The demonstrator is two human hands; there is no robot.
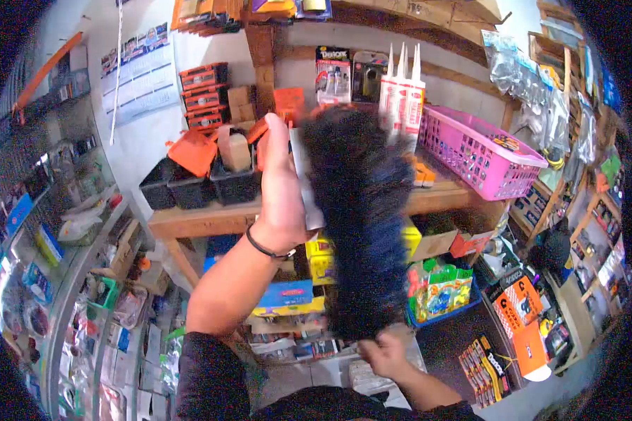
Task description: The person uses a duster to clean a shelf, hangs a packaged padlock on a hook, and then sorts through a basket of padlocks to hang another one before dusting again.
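A large, dark, fluffy duster (pixel 361 210), black with dark blue, stands upright in the middle of the view and is smeared by motion. My right hand (pixel 388 354) is closed at its lower end; the handle itself is hidden. My left hand (pixel 281 186), with a dark band at the wrist, is raised left of the duster, its fingers pointing up along a pale grey flat thing (pixel 306 182). It appears to grip this thing, which is seen nearly edge-on. The duster covers part of it, so its kind cannot be made out.
Behind my hands runs a wooden shelf (pixel 189 223) with black bins (pixel 193 191), white sealant tubes (pixel 402 98) and a pink basket (pixel 470 151). Glass-fronted shelving (pixel 70 302) stands at the left. Orange-and-black boxes (pixel 518 309) sit low at the right.
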